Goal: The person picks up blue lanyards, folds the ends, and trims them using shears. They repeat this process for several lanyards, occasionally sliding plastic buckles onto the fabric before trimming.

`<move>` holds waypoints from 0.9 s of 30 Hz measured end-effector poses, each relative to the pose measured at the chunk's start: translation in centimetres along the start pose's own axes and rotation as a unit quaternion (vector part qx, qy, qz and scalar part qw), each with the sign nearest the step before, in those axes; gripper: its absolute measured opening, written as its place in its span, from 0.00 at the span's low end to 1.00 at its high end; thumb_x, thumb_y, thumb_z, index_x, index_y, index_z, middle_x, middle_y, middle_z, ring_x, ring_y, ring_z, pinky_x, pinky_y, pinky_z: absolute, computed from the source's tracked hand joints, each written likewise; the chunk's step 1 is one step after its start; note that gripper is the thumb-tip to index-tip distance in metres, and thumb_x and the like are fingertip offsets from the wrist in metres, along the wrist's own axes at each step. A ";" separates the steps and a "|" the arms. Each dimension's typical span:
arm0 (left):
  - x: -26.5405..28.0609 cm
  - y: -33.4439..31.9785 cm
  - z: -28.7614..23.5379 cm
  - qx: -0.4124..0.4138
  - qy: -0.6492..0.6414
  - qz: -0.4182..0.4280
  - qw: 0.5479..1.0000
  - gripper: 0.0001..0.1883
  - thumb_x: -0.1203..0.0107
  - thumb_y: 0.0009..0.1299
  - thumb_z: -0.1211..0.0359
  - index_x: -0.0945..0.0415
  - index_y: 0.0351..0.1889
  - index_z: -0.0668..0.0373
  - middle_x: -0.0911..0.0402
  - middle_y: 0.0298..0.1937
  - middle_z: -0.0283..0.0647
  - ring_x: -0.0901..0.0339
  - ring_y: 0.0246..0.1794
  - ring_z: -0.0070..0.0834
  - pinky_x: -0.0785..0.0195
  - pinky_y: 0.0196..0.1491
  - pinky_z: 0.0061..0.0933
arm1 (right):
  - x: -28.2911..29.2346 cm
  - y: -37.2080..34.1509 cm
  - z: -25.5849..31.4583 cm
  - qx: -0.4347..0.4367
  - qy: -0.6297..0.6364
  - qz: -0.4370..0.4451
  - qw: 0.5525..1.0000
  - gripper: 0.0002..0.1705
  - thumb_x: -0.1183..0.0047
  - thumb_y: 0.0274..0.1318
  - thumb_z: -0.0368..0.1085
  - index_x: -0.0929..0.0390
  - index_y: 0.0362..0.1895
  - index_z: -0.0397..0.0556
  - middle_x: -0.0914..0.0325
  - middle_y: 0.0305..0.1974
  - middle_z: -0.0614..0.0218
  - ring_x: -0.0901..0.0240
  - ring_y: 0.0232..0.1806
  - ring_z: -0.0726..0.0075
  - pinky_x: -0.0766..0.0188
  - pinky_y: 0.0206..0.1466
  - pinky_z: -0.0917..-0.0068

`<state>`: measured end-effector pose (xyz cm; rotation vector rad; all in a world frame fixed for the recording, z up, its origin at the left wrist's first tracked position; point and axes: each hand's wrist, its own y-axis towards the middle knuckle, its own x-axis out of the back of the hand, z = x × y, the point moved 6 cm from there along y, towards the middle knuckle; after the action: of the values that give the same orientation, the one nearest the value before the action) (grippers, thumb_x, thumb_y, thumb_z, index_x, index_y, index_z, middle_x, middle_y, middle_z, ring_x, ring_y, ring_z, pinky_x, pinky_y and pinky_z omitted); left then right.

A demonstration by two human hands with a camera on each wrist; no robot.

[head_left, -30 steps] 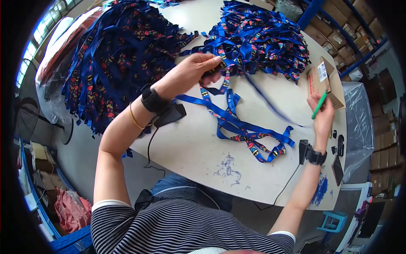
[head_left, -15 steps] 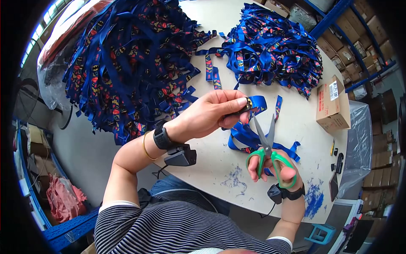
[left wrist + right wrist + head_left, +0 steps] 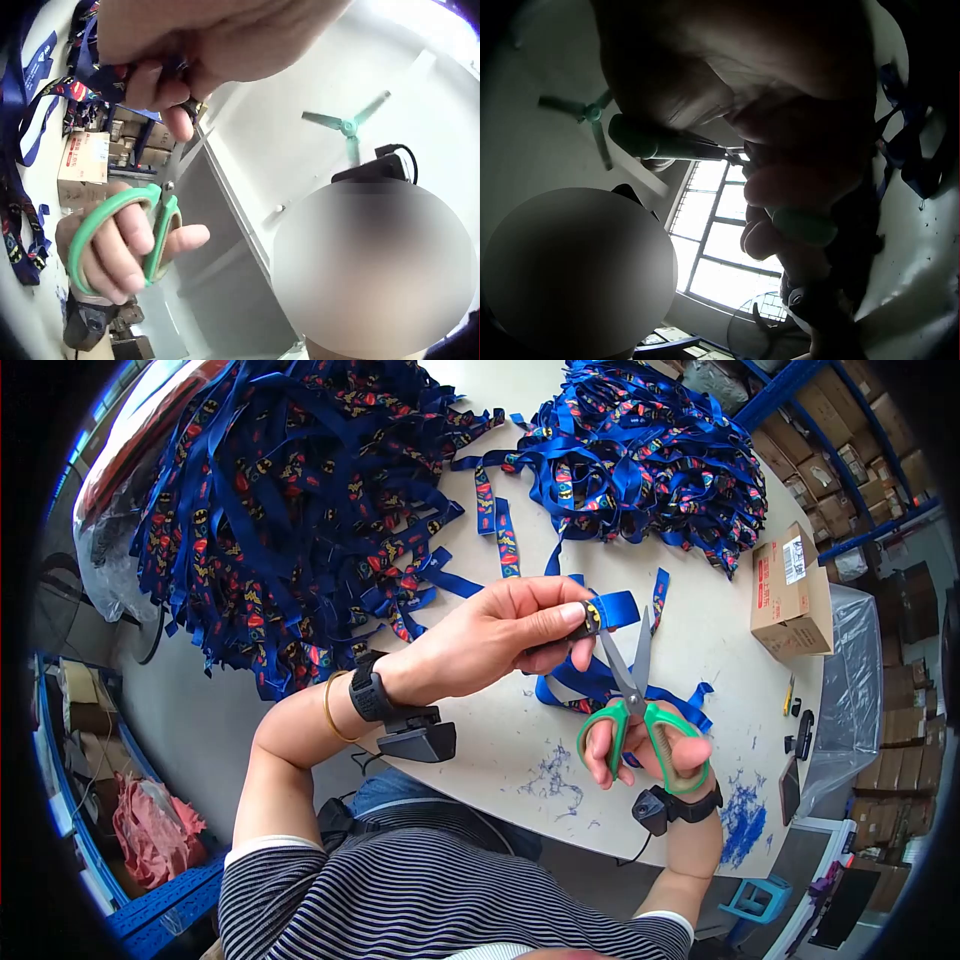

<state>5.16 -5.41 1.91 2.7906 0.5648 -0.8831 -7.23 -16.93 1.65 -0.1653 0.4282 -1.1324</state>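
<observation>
Left heap (image 3: 290, 510): big tangle of printed blue strips on the desk (image 3: 690, 650); a lot of material, and whether it has been worked I can't tell.
Left hand (image 3: 495, 632): fingers curled, thumb pinching the held strip near one end.
Held strip (image 3: 617, 609): up off the desk, plain blue end sticking out to the right of the thumb; no finished cut to be seen, so I'd call this piece unfinished.
Loose strips (image 3: 508, 545): on the desk between the two heaps, in neither pile proper.
Scissors (image 3: 635, 703): green handles, blades spread, tips near the blue end; whether they straddle it, can't tell.
Right heap (image 3: 645, 460): far side, smaller, same print; done or waiting, unclear.
Right hand (image 3: 640, 740): fingers and thumb through the handles, gripping the scissors, palm up.
Blue fibres (image 3: 743, 820): scattered at the near right; likely trimming waste, so some cutting is probably done.
Carton (image 3: 790, 595): right side, contents hidden.
</observation>
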 end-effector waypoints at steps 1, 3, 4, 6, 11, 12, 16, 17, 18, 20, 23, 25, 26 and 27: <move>-0.3 -0.1 0.0 -0.003 0.023 0.004 1.000 0.14 0.59 0.77 0.63 0.28 0.49 0.62 0.22 0.30 0.35 0.43 0.21 0.13 0.48 0.27 0.15 | -0.1 0.1 -0.1 0.001 0.013 0.013 1.000 0.62 0.56 0.21 0.89 0.28 0.42 0.43 0.23 0.31 0.68 0.25 0.31 0.77 0.35 0.26 0.86; -0.9 -0.2 0.0 -0.008 0.070 0.012 0.997 0.14 0.59 0.77 0.63 0.28 0.48 0.62 0.22 0.30 0.34 0.42 0.22 0.12 0.46 0.27 0.14 | -0.3 0.3 -0.1 0.015 0.024 0.013 1.000 0.62 0.55 0.20 0.89 0.28 0.42 0.43 0.24 0.32 0.69 0.25 0.32 0.77 0.36 0.28 0.85; -0.9 -0.2 0.2 -0.014 0.096 0.020 0.995 0.14 0.58 0.77 0.62 0.27 0.47 0.62 0.21 0.28 0.33 0.37 0.24 0.11 0.44 0.28 0.13 | -0.5 0.5 -0.1 0.027 0.022 0.002 0.999 0.62 0.54 0.19 0.89 0.27 0.42 0.43 0.25 0.32 0.70 0.26 0.33 0.78 0.37 0.29 0.85; -1.1 -0.3 0.6 -0.007 0.085 0.011 0.996 0.13 0.57 0.76 0.63 0.27 0.45 0.62 0.22 0.27 0.33 0.33 0.25 0.10 0.44 0.28 0.12 | -0.4 0.5 -0.2 0.044 0.020 -0.032 0.998 0.61 0.50 0.17 0.88 0.27 0.43 0.45 0.27 0.33 0.72 0.27 0.35 0.79 0.42 0.31 0.84; -1.4 -0.4 0.0 -0.022 0.154 0.004 0.988 0.12 0.55 0.76 0.62 0.29 0.37 0.60 0.26 0.22 0.27 0.36 0.23 0.09 0.45 0.27 0.15 | 0.0 0.8 -0.6 0.064 0.008 -0.047 0.997 0.60 0.48 0.18 0.87 0.28 0.43 0.45 0.29 0.33 0.74 0.30 0.34 0.79 0.45 0.33 0.84; -1.6 -0.4 0.2 -0.007 0.172 0.018 0.985 0.12 0.55 0.76 0.62 0.30 0.34 0.60 0.28 0.20 0.27 0.37 0.22 0.10 0.45 0.27 0.15 | -0.3 0.9 -0.3 0.067 0.008 -0.054 0.996 0.61 0.48 0.18 0.87 0.28 0.44 0.45 0.29 0.33 0.74 0.31 0.34 0.79 0.45 0.34 0.84; -2.1 -0.5 0.6 -0.011 0.183 0.034 0.982 0.14 0.56 0.76 0.63 0.28 0.33 0.63 0.30 0.20 0.28 0.37 0.21 0.11 0.45 0.25 0.15 | -1.4 1.5 0.0 0.121 0.030 -0.089 0.988 0.62 0.49 0.19 0.87 0.29 0.46 0.44 0.30 0.36 0.72 0.33 0.35 0.77 0.43 0.37 0.81; -2.0 -0.5 0.5 -0.007 0.186 0.036 0.982 0.14 0.56 0.76 0.63 0.28 0.33 0.63 0.31 0.20 0.28 0.37 0.21 0.11 0.45 0.25 0.15 | -1.3 1.4 -0.2 0.119 0.027 -0.071 0.990 0.62 0.50 0.19 0.87 0.29 0.46 0.44 0.30 0.36 0.71 0.34 0.36 0.77 0.42 0.38 0.80; -1.9 -0.5 0.5 -0.002 0.189 0.037 0.981 0.14 0.56 0.76 0.63 0.28 0.33 0.63 0.31 0.20 0.28 0.37 0.20 0.11 0.45 0.25 0.15 | -1.0 1.3 -0.6 0.118 0.025 -0.053 0.991 0.63 0.50 0.19 0.87 0.29 0.47 0.44 0.30 0.37 0.71 0.34 0.36 0.76 0.41 0.39 0.79; -2.2 -0.7 0.0 -0.008 0.186 0.046 0.981 0.15 0.55 0.76 0.63 0.27 0.32 0.64 0.32 0.20 0.28 0.37 0.20 0.12 0.44 0.24 0.16 | -1.2 1.2 -0.7 0.116 0.032 -0.037 0.992 0.62 0.50 0.20 0.87 0.30 0.46 0.43 0.31 0.38 0.70 0.35 0.37 0.76 0.40 0.40 0.78; -2.5 -0.8 0.2 0.001 0.160 0.044 0.986 0.15 0.54 0.75 0.62 0.27 0.31 0.64 0.35 0.20 0.26 0.42 0.18 0.11 0.49 0.22 0.15 | -1.7 1.0 -0.6 0.118 0.043 -0.031 0.992 0.62 0.50 0.19 0.87 0.30 0.45 0.44 0.32 0.37 0.70 0.36 0.36 0.75 0.39 0.41 0.76; -3.1 -0.9 0.3 0.022 0.110 0.048 0.992 0.15 0.54 0.75 0.63 0.27 0.31 0.64 0.36 0.20 0.25 0.44 0.18 0.10 0.52 0.21 0.15 | -1.5 1.2 -0.9 0.127 0.025 -0.011 0.991 0.62 0.49 0.19 0.87 0.31 0.45 0.43 0.33 0.36 0.70 0.36 0.35 0.75 0.39 0.41 0.75; -2.9 -0.9 0.4 0.014 0.132 0.039 0.990 0.14 0.53 0.75 0.63 0.27 0.31 0.63 0.36 0.20 0.25 0.45 0.18 0.10 0.52 0.21 0.15 | -1.5 1.3 -1.0 0.130 0.035 -0.006 0.991 0.62 0.48 0.19 0.87 0.32 0.45 0.44 0.33 0.36 0.70 0.36 0.34 0.75 0.39 0.40 0.75; -2.7 -0.9 0.7 0.006 0.155 0.029 0.987 0.14 0.53 0.75 0.63 0.27 0.31 0.63 0.37 0.20 0.24 0.46 0.18 0.10 0.53 0.21 0.15 | -1.6 1.3 -1.1 0.133 0.044 -0.001 0.990 0.62 0.47 0.19 0.86 0.32 0.46 0.44 0.33 0.36 0.69 0.37 0.34 0.75 0.39 0.39 0.75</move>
<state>2.35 -5.62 2.88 2.9581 0.5162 -0.4435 -7.10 -14.87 0.63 0.1177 0.3506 -1.1900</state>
